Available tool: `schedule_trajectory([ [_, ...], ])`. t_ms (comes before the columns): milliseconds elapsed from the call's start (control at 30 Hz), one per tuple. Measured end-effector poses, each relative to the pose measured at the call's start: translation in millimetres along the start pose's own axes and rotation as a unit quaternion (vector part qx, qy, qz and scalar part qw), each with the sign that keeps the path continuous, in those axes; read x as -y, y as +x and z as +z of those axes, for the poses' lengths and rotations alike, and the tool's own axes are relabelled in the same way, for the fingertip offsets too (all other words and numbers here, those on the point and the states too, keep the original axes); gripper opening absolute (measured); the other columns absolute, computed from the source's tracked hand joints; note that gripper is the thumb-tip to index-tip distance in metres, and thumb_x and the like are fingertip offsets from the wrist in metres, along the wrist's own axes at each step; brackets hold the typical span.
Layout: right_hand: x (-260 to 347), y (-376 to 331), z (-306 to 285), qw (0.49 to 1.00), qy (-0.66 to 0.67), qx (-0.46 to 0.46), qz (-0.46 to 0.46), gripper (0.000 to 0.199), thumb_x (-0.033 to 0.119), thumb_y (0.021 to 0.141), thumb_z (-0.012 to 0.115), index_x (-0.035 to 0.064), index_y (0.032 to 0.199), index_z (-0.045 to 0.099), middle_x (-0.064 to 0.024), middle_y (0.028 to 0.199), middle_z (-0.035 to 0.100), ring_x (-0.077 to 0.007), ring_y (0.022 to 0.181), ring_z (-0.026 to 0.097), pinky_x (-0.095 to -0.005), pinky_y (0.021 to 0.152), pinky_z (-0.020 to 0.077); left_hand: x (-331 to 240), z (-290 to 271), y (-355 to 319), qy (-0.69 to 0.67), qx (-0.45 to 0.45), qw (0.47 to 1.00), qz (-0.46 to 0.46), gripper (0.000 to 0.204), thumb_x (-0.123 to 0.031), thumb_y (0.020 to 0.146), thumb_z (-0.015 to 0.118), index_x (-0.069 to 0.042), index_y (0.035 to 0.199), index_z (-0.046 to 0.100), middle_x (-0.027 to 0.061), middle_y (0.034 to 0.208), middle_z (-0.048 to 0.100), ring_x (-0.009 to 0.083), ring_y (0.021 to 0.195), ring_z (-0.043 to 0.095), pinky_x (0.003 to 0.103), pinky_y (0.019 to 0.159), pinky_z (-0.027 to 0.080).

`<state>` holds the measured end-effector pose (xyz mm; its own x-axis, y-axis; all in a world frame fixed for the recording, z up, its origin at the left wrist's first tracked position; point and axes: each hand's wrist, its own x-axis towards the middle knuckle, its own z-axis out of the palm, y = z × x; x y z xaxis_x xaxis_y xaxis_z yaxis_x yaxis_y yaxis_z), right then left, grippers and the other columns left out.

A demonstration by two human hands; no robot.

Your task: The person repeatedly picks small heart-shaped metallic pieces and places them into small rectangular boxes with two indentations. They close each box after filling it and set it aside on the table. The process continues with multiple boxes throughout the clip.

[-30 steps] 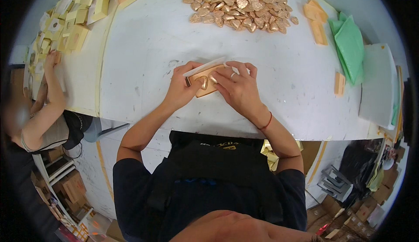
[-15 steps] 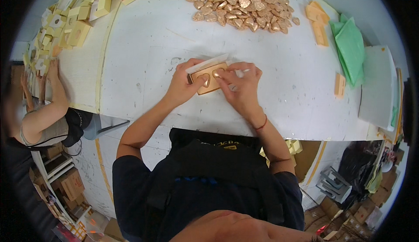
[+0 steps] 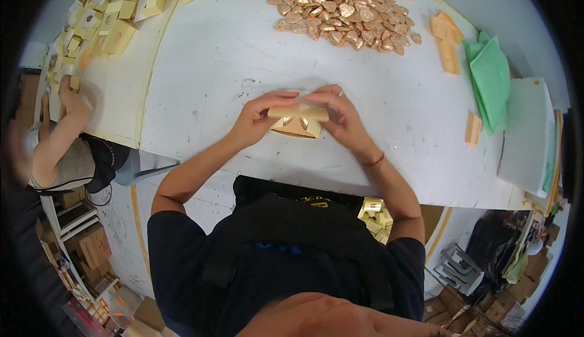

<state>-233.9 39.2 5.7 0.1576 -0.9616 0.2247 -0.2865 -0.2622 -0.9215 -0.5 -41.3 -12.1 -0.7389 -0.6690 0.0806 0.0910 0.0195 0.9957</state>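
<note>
A small pale-yellow card box [image 3: 296, 133] is between my hands above the white table, its lid flap raised along the far side. Inside it, two gold foil-wrapped heart-shaped pieces [image 3: 286, 121] show partly under the flap. My left hand [image 3: 252, 120] is closed on the box's left end, with the fingers over the flap. At the other end my right hand [image 3: 347, 125] grips the box, fingers along its far edge. Part of the box's far side is hidden by the fingers.
Gold heart-shaped pieces [image 3: 359, 17] lie heaped at the table's far side. Many yellow boxes [image 3: 115, 36] crowd the far left, where a co-worker's arm [image 3: 61, 133] reaches in. At the right are peach cartons [image 3: 449, 56], a green sheet [image 3: 488, 81] and a white panel [image 3: 523, 136].
The box was tilted with both hearts under my thumbs; now it sits level and its flap has come down partly over them. My fingers have shifted to the flap and far edge.
</note>
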Motion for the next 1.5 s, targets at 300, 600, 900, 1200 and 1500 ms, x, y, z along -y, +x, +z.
schedule_trajectory([
  [300, 15, -17, 23, 0.998, -0.002, 0.009, -0.055, 0.044, 0.005, 0.082, 0.073, 0.0135, 0.125, 0.071, -0.0087, 0.138, 0.057, -0.0322, 0.132, 0.045, -0.0458, 0.113, 0.0363, 3, 7, -5, 0.081, -0.014, 0.995, 0.062, 0.038, 0.013, 0.085, 0.058, -0.007, 0.113, 0.075, 0.0122, 0.139, 0.058, 0.0253, 0.121, 0.06, 0.035, 0.101, 0.049],
  [600, 13, -21, 32, 0.995, -0.042, -0.045, -0.074, 0.046, -0.001, 0.077, 0.073, 0.0163, 0.12, 0.074, -0.0056, 0.134, 0.061, -0.031, 0.128, 0.05, -0.043, 0.11, 0.0397, -27, -3, -15, 0.072, 0.053, 0.996, 0.026, 0.047, 0.013, 0.083, 0.06, -0.008, 0.123, 0.07, 0.0123, 0.147, 0.051, 0.0311, 0.141, 0.042, 0.043, 0.112, 0.041],
  [900, 7, -25, 29, 0.995, -0.041, -0.034, -0.089, 0.035, 0.002, 0.085, 0.073, 0.0116, 0.119, 0.074, -0.0044, 0.129, 0.067, -0.0306, 0.128, 0.05, -0.0409, 0.109, 0.0411, -6, -8, -20, 0.138, 0.032, 0.986, 0.093, 0.036, 0.004, 0.082, 0.073, -0.008, 0.117, 0.073, 0.0106, 0.132, 0.065, 0.0363, 0.136, 0.049, 0.048, 0.115, 0.038],
  [1200, 7, -30, 27, 0.981, -0.143, -0.011, -0.132, 0.035, 0.006, 0.082, 0.076, 0.0132, 0.116, 0.074, -0.0001, 0.133, 0.066, -0.0301, 0.132, 0.052, -0.0503, 0.114, 0.0372, 0, -10, -30, 0.195, 0.036, 0.973, 0.116, 0.021, 0.001, 0.082, 0.076, -0.007, 0.102, 0.077, 0.0069, 0.127, 0.068, 0.0366, 0.137, 0.047, 0.044, 0.11, 0.045],
  [1500, 20, -42, 7, 0.968, -0.221, 0.012, -0.12, 0.039, 0.008, 0.081, 0.078, 0.0165, 0.118, 0.072, 0.0004, 0.136, 0.062, -0.0298, 0.136, 0.048, -0.0533, 0.117, 0.0341, -18, -14, -36, 0.361, 0.05, 0.915, 0.175, 0.022, -0.005, 0.079, 0.08, -0.014, 0.098, 0.077, 0.0063, 0.134, 0.064, 0.0347, 0.132, 0.053, 0.04, 0.108, 0.049],
])
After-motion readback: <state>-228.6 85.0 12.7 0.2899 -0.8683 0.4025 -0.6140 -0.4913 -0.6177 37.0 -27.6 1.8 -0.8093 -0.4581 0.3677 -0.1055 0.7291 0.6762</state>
